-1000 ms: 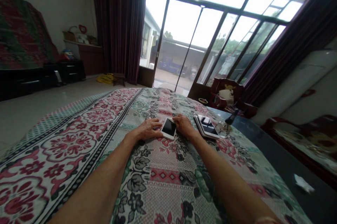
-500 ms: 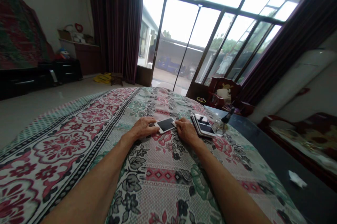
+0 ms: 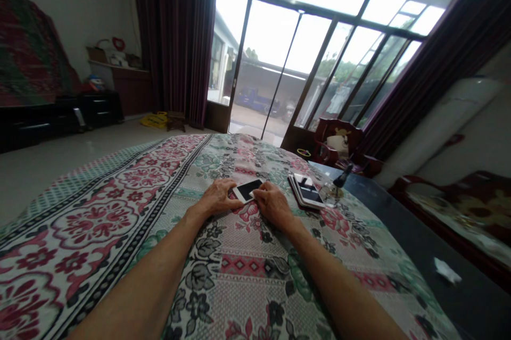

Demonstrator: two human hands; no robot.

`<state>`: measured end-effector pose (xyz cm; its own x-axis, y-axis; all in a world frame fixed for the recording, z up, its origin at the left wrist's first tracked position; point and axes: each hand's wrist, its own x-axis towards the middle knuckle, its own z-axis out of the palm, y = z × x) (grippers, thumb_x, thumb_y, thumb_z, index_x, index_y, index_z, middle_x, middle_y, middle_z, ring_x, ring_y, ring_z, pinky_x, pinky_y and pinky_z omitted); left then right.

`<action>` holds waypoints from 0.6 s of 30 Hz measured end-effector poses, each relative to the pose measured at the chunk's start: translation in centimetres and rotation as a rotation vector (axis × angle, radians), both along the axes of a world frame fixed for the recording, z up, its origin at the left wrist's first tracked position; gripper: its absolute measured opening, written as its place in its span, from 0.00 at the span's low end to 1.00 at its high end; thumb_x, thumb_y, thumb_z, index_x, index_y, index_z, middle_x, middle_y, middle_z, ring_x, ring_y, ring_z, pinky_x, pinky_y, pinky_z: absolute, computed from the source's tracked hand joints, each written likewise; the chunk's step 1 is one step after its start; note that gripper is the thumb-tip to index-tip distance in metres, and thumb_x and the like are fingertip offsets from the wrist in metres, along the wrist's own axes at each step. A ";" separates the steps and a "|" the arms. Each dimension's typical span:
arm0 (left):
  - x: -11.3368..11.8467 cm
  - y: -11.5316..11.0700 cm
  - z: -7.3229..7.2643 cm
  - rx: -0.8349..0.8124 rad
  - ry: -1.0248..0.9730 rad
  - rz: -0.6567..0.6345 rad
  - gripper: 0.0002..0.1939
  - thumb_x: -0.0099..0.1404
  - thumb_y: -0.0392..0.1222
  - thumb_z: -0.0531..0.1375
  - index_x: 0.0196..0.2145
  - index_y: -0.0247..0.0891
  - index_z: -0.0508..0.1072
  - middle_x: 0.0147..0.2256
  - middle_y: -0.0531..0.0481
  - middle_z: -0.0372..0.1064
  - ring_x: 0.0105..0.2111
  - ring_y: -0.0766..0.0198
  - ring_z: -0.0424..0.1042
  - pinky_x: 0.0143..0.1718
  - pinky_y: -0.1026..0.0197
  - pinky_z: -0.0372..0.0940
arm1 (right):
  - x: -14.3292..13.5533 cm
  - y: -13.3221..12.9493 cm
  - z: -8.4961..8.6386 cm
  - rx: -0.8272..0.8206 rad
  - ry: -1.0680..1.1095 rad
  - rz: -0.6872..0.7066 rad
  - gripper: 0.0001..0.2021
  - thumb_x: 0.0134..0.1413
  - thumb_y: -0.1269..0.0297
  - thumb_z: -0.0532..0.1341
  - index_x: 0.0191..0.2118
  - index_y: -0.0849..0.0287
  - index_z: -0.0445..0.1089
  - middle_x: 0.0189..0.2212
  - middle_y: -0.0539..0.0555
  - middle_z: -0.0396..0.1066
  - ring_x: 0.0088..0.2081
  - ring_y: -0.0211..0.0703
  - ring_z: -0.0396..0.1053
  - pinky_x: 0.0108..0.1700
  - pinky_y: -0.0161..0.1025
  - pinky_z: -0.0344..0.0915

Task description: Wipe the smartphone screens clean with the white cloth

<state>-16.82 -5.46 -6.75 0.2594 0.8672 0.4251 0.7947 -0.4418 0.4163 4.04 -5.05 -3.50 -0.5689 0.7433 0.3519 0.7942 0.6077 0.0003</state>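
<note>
A white smartphone [image 3: 244,189] with a dark screen lies on the patterned tablecloth [image 3: 247,244] in front of me. My left hand [image 3: 219,196] grips its left end, thumb along the near edge and fingers at the far side. Over the phone's right part is my right hand [image 3: 274,202], fingers pinched together on a small white piece [image 3: 253,193] that touches the screen. What that piece is made of is too small to tell. To the right of my right hand, a stack of white phones or small tablets [image 3: 308,191] rests on the cloth.
Beside the stack stands a clear glass container [image 3: 332,194] with a black-topped bottle [image 3: 342,176]. A dark table surface [image 3: 403,233] runs along the right, bearing a crumpled white tissue [image 3: 447,271]. Behind are a wooden chair [image 3: 339,140] and glass doors [image 3: 275,63].
My right hand has moved left, from the phone's right end to over its screen. The left hand stays on the phone's left end. The view has shifted slightly.
</note>
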 end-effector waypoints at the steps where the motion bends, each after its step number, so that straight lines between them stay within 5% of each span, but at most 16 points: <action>1: 0.0 0.0 -0.1 0.004 0.000 0.003 0.18 0.52 0.49 0.65 0.39 0.39 0.74 0.42 0.48 0.71 0.46 0.54 0.68 0.52 0.55 0.58 | -0.4 -0.3 0.0 -0.005 -0.008 0.024 0.13 0.63 0.65 0.52 0.34 0.57 0.74 0.36 0.54 0.66 0.38 0.39 0.62 0.40 0.34 0.56; 7: 0.1 0.0 -0.2 0.027 0.001 0.003 0.18 0.53 0.49 0.64 0.39 0.38 0.74 0.43 0.47 0.71 0.47 0.54 0.68 0.52 0.57 0.58 | -1.3 -0.9 0.3 -0.074 -0.014 0.185 0.11 0.62 0.66 0.54 0.32 0.58 0.73 0.36 0.52 0.65 0.36 0.37 0.61 0.38 0.33 0.55; 14: 0.1 -0.4 0.5 -0.018 0.019 -0.001 0.19 0.52 0.49 0.65 0.41 0.38 0.74 0.44 0.47 0.71 0.47 0.54 0.67 0.52 0.57 0.58 | 1.5 1.4 0.6 -0.093 0.001 -0.099 0.12 0.63 0.66 0.52 0.36 0.58 0.73 0.37 0.54 0.67 0.38 0.38 0.64 0.39 0.33 0.55; 18: 0.1 -0.4 0.6 -0.023 0.022 0.005 0.21 0.52 0.50 0.65 0.42 0.37 0.74 0.44 0.46 0.71 0.47 0.54 0.68 0.52 0.56 0.58 | 1.9 1.4 0.5 -0.052 -0.002 -0.137 0.13 0.64 0.65 0.51 0.40 0.58 0.73 0.38 0.56 0.67 0.40 0.40 0.64 0.39 0.33 0.56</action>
